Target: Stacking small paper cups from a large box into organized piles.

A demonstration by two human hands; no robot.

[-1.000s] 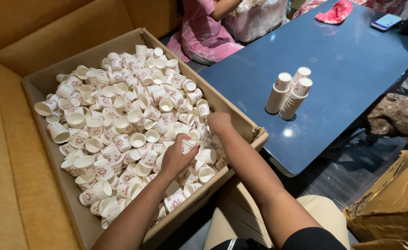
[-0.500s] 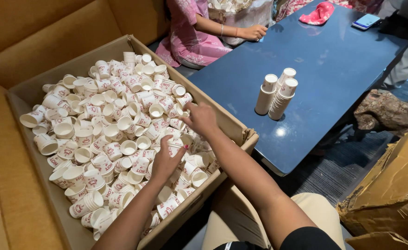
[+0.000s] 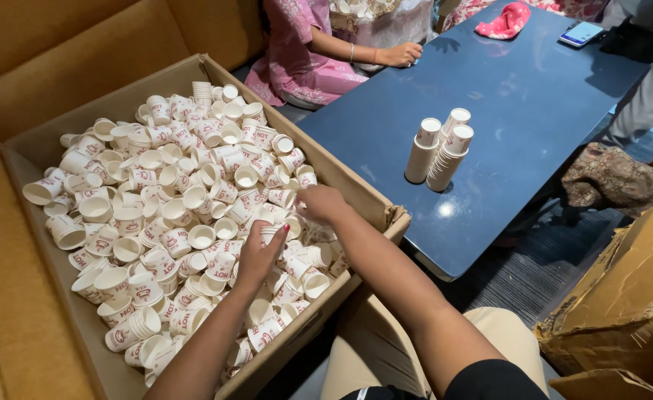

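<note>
A big cardboard box (image 3: pixel 356 185) on a brown couch is full of small white paper cups (image 3: pixel 156 192) with red print, lying loose. My left hand (image 3: pixel 256 255) reaches into the box and grips a short stack of cups (image 3: pixel 271 233) near the right side. My right hand (image 3: pixel 319 204) is just beyond it, fingers closed on a cup at the box's right wall; the cup is mostly hidden by the fingers.
Three stacks of cups (image 3: pixel 439 152) stand on a dark blue table (image 3: pixel 519 96) to the right. A person in pink (image 3: pixel 304 52) sits at its far end. A red cloth (image 3: pixel 504 21) and a phone (image 3: pixel 582 32) lie on it. Another cardboard box (image 3: pixel 623 296) is at lower right.
Both my hands have stayed inside the box near its right wall; the right hand shifted slightly while picking among the cups. The view tilted a little.
</note>
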